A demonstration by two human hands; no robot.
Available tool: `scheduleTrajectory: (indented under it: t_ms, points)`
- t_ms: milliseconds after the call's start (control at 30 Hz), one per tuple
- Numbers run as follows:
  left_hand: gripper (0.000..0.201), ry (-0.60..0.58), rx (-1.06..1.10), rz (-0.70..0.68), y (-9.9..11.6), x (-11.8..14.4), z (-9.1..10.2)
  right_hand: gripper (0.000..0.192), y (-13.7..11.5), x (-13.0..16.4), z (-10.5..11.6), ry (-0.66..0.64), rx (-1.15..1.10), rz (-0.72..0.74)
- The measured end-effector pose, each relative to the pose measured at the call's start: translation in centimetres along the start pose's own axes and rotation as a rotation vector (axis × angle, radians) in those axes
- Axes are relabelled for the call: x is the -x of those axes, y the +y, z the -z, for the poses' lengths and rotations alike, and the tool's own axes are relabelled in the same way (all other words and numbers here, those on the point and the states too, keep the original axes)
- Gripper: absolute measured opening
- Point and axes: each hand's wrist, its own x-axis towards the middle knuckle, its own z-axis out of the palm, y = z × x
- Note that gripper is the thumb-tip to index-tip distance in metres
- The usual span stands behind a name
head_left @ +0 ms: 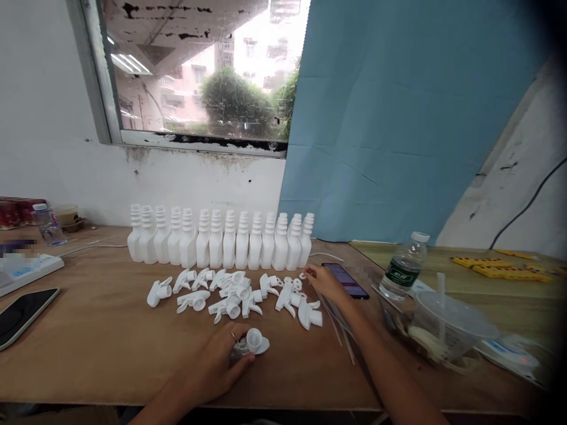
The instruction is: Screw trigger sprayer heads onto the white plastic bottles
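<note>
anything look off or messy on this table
Little stands out. The bottles stand upright in a neat row, while the spray heads lie loosely scattered in front of them. The left hand rests on one spray head apart from the pile; the right hand touches the pile's edge. No spill shows.

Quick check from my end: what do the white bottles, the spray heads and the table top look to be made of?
White bottles: apparently opaque plastic, semi-matte, with moulded ribbed necks and soft highlights. Spray heads: the same sort of white moulded plastic, slightly glossier; the left hand holds one. Table: looks like plywood or bare wood board, matte brown with faint grain.
</note>
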Motion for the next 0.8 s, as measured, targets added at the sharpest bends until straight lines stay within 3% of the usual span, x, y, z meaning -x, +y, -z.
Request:
scheduleTrajectory:
  t_ms: [200,333,467,667,800]
  points:
    - [0.023,-0.014,-0.002,0.004,0.0,0.0,-0.1,0.016,-1.0,0.2,0.8,0.086,-0.028,0.018]
    - [0.033,0.017,0.019,0.035,0.0,0.0,-0.1,0.014,-2.2,0.5,1.1,0.099,-0.063,0.052]
    - [0.027,-0.01,0.022,0.088,0.3,-0.2,0.0,0.012,-6.7,2.0,1.4,0.088,-0.101,0.14]
    - [0.033,0.012,0.026,0.016,-0.4,0.1,-0.5,0.012,-15.9,7.8,-0.2,-0.033,-0.309,0.394]
    - [0.044,0.012,0.034,-0.032,-0.8,0.1,-0.7,0.017,-17.8,10.6,-2.4,-0.108,-0.34,0.477]
